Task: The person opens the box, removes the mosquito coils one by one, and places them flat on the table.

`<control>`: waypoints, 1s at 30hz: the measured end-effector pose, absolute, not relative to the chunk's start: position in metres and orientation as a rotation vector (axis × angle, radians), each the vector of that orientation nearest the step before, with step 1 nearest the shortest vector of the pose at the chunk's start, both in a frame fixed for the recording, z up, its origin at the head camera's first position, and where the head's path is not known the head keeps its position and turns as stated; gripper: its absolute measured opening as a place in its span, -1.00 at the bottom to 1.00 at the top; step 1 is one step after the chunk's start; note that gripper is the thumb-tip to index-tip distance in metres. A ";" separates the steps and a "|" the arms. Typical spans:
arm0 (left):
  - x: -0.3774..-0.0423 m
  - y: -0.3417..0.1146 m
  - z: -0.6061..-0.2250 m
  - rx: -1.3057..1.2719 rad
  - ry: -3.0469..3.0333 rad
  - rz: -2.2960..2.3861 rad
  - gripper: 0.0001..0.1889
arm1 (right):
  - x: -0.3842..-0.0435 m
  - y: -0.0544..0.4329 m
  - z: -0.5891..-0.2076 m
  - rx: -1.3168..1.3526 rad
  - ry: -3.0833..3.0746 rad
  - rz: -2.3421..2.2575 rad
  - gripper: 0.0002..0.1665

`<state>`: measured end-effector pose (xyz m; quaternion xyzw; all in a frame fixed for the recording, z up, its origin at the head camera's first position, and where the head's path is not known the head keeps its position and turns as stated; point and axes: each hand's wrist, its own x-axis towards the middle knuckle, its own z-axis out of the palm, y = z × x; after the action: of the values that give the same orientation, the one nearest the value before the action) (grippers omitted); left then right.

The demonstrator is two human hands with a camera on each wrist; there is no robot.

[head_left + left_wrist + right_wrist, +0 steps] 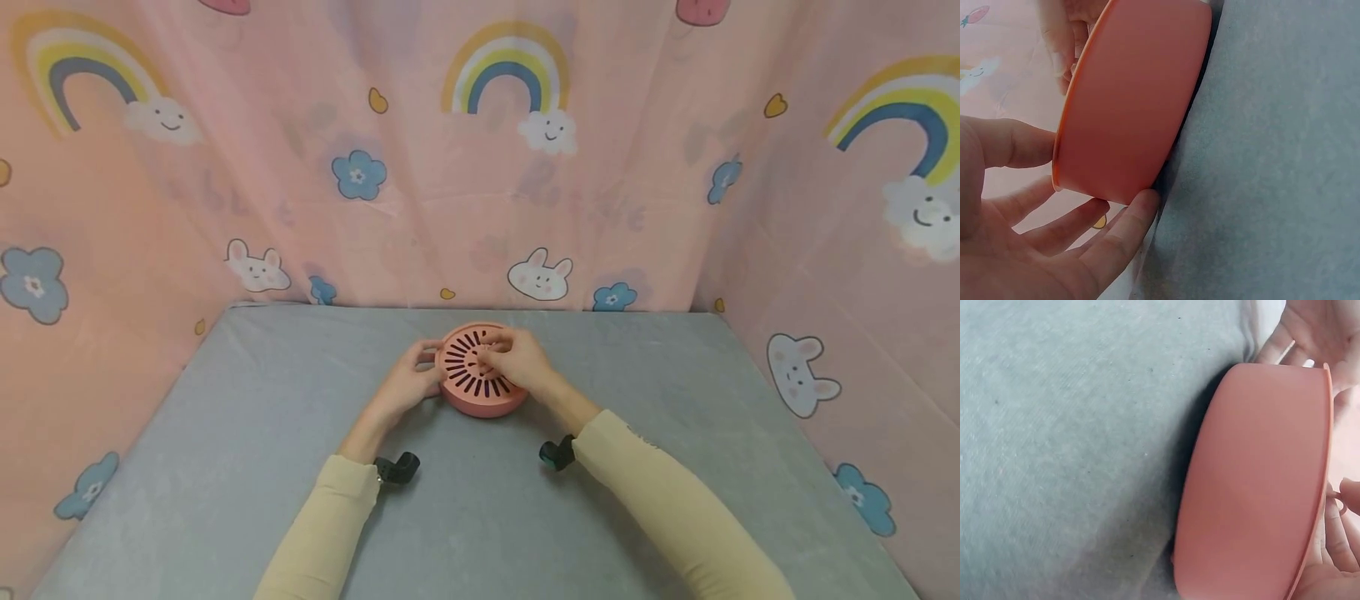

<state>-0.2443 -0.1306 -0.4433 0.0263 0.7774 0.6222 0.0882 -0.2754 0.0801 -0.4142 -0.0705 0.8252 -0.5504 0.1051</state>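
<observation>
A round pink box [483,407] with a slotted lid [456,367], like a mosquito coil holder, sits flat on the grey cloth. Dark slots radiate around the middle of the lid. My left hand [411,379] holds the box's left side; in the left wrist view its thumb [1019,144] touches the rim and its fingertips meet the smooth side wall. Over the lid, my right hand [517,360] pinches a small pink loop [1335,495] between thumb and finger, seen in the right wrist view. That hand covers part of the lid.
Grey cloth [480,517] covers the table around the box. A pink patterned curtain [420,225] stands along the back and both sides, close behind the box. Dark wrist cameras [399,468] are strapped to both forearms.
</observation>
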 end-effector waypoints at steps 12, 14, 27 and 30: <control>-0.246 -0.132 -0.442 0.091 2.295 1.877 -0.47 | -0.272 0.088 -0.401 -0.221 2.471 -1.573 -0.58; -0.246 -0.132 -0.443 0.099 2.299 1.871 -0.48 | -0.272 0.092 -0.400 -0.221 2.464 -1.591 -0.58; -0.245 -0.131 -0.447 0.100 2.345 1.841 -0.52 | -0.259 0.125 -0.388 -0.301 2.474 -1.574 -0.54; -0.244 -0.130 -0.447 0.108 2.352 1.845 -0.52 | -0.255 0.136 -0.387 -0.361 2.467 -1.583 -0.54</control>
<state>-0.2443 -0.1297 -0.4474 0.0360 0.7842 0.6150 0.0750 -0.2546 0.1355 -0.3872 -0.1216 0.8317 -0.5335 0.0939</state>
